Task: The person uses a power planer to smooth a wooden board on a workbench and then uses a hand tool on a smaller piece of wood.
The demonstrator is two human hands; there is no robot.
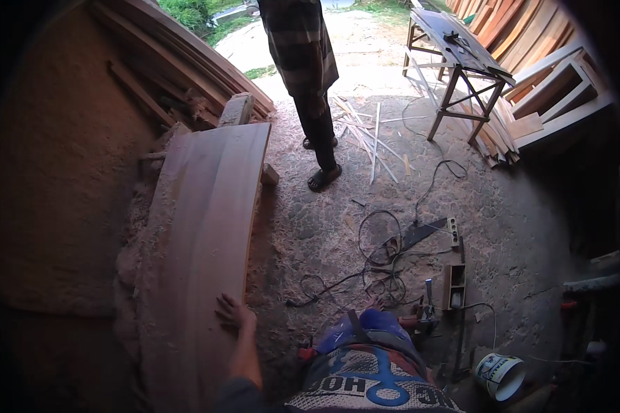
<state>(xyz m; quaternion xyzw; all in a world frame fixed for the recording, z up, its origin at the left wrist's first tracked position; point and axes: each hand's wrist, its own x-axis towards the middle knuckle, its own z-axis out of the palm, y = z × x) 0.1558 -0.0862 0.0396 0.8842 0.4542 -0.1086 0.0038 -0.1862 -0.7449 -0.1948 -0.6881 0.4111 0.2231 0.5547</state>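
Note:
A long, wide wooden board [210, 199] lies to my left, resting on a support, with wood shavings scattered along its left side. My left hand [237, 315] rests on the board's near right edge, fingers apart and spread over the surface. It grips nothing. I cannot see my right hand anywhere in the view. Down by my legs, to the right, a dark tool with a reddish part [424, 318] is partly hidden by my clothing, so its kind is unclear.
A person [315, 89] stands beyond the board's far end. Tangled black cables [386, 268], a handsaw [424, 234] and a power strip [453, 232] lie on the floor. Thin wood strips [375, 141], a work table [455, 38], a white bucket [501, 376] and stacked planks [179, 58] surround me.

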